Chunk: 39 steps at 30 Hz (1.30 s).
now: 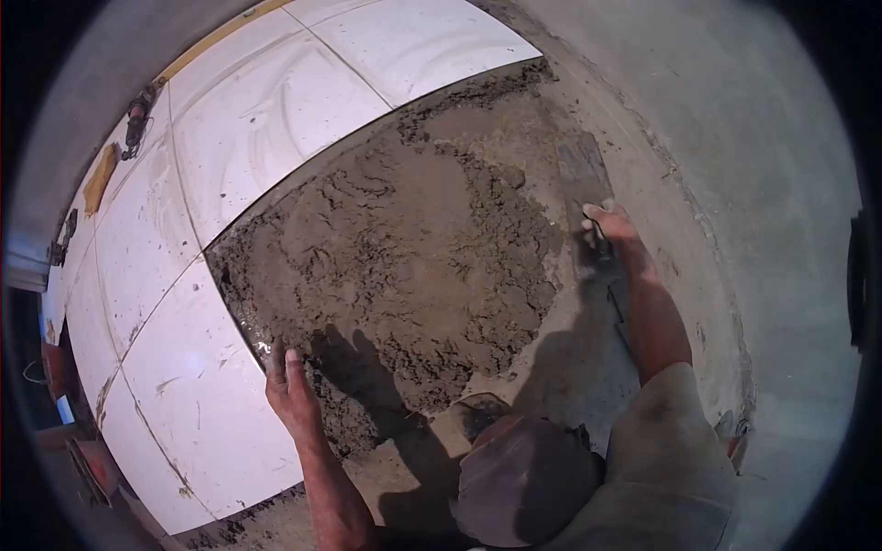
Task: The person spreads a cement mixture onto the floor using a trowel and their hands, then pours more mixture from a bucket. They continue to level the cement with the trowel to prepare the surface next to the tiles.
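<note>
In the head view, a patch of rough grey mortar (404,248) lies on the floor (574,372), bordered on the far and left sides by large white tiles (248,119). The mortar is lumpy at its edges and smoother toward the far middle. The right hand (614,225) has its grip closed around the handle of a flat trowel (581,165), whose long blade points away from the person, just right of the mortar, near the wall (781,184). The left hand (292,393) is at the near left edge of the mortar, beside a tile's edge; its grip is narrow, the thumb and fingers extended slightly apart. Whether its fingertips press on the mortar, I cannot tell. The person's dark-clothed knee (528,477) shows at the bottom, with a loose sleeve (671,432) to its right. On the far-left tiles lie a red-and-black tool (138,115), any lettering too small to read, and a yellowish piece (99,181). A long yellow bar (216,37) runs along the tiles' far edge.
</note>
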Each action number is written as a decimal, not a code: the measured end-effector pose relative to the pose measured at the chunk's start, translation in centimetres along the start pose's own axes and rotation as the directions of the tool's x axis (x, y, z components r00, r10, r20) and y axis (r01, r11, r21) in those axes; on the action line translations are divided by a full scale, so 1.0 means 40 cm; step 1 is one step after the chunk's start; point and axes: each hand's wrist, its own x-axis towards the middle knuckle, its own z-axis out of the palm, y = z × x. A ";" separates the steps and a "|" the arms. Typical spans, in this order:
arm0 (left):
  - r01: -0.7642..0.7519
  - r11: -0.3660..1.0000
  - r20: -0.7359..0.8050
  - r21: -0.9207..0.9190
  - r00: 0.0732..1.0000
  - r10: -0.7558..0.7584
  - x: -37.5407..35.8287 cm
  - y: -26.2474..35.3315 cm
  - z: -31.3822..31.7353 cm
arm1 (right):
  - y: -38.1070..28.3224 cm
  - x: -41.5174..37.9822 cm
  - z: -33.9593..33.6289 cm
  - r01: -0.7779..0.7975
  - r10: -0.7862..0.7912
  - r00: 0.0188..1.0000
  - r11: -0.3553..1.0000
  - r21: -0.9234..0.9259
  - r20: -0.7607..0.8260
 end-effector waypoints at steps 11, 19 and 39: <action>0.023 1.000 0.204 0.016 0.979 -0.025 -0.073 0.003 0.166 | -0.007 0.050 0.158 0.083 -0.033 0.995 0.810 -0.581 0.096; -0.061 0.987 0.202 0.152 0.979 0.029 -0.099 -0.013 0.168 | -0.028 0.084 0.216 0.109 -0.012 0.980 0.867 -0.486 0.199; -0.073 0.988 0.196 0.134 0.980 0.046 -0.082 0.021 0.172 | -0.188 0.136 0.261 -0.052 0.013 0.909 0.995 0.084 0.418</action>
